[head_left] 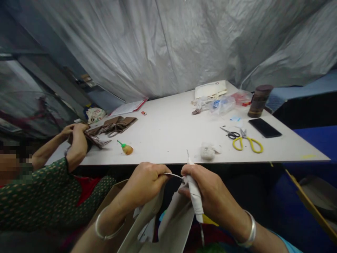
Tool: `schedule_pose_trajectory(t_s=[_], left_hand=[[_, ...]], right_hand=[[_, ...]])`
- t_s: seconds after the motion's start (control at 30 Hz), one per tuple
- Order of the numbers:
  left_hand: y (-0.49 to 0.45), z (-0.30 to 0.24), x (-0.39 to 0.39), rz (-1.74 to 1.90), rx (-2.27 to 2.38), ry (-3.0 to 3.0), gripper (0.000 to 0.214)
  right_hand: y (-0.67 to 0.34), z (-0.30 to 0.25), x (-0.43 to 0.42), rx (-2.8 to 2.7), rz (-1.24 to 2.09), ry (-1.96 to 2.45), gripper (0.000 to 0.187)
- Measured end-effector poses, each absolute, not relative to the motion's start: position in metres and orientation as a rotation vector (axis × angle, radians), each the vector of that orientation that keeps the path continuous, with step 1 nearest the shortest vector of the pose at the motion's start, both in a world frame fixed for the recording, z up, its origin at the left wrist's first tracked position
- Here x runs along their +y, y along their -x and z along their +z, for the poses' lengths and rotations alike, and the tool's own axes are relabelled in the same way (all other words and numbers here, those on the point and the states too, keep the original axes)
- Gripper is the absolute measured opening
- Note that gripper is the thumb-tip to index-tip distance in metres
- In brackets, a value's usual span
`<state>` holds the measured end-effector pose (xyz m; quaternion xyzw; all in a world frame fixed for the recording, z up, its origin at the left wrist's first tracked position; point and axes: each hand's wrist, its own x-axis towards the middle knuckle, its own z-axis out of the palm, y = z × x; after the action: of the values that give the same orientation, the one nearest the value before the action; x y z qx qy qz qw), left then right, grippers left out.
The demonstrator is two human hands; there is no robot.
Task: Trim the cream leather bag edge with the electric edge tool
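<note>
My left hand (143,182) is closed in a fist on the edge of a beige leather piece (171,225) and pinches a thin grey strip that runs across to my right hand. My right hand (207,193) is closed around a white-wrapped awl (195,191) whose metal tip points up toward the table edge. Both hands sit just below the near edge of the white table (171,133). A silver bangle is on each wrist.
Yellow-handled scissors (249,142), small black scissors (231,133), a black phone (264,127), a brown jar (259,101), plastic bags and a white wad (207,151) lie on the table. At left, another person's hands (76,131) hold brown leather pieces beside a green-tipped tool (125,148).
</note>
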<state>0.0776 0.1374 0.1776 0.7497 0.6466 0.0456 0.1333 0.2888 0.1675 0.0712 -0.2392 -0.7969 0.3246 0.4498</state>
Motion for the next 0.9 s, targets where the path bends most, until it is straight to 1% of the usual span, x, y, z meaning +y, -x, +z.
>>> schedule_pose_trajectory(t_s=[0.17, 0.43, 0.67, 0.77, 0.83, 0.9], left_hand=[[-0.078, 0.164, 0.140, 0.113, 1.809, -2.130, 0.028], [-0.073, 0.151, 0.147, 0.106, 1.751, -2.029, 0.027], [-0.068, 0.139, 0.150, 0.101, 1.733, -1.961, 0.026], [-0.068, 0.139, 0.148, 0.085, 1.748, -1.926, 0.025], [-0.066, 0.140, 0.146, 0.063, 1.729, -1.925, 0.025], [-0.062, 0.142, 0.144, 0.008, 1.685, -1.956, 0.026]], right_hand=[[-0.296, 0.065, 0.170, -2.040, 0.846, 0.575, 0.026], [-0.297, 0.055, 0.181, -2.094, 0.825, 0.489, 0.013], [-0.293, 0.041, 0.188, -2.137, 0.871, 0.432, 0.014], [-0.292, 0.041, 0.190, -2.096, 0.968, 0.460, 0.009], [-0.290, 0.039, 0.189, -2.004, 1.093, 0.494, 0.006], [-0.286, 0.035, 0.187, -1.867, 1.266, 0.529, 0.009]])
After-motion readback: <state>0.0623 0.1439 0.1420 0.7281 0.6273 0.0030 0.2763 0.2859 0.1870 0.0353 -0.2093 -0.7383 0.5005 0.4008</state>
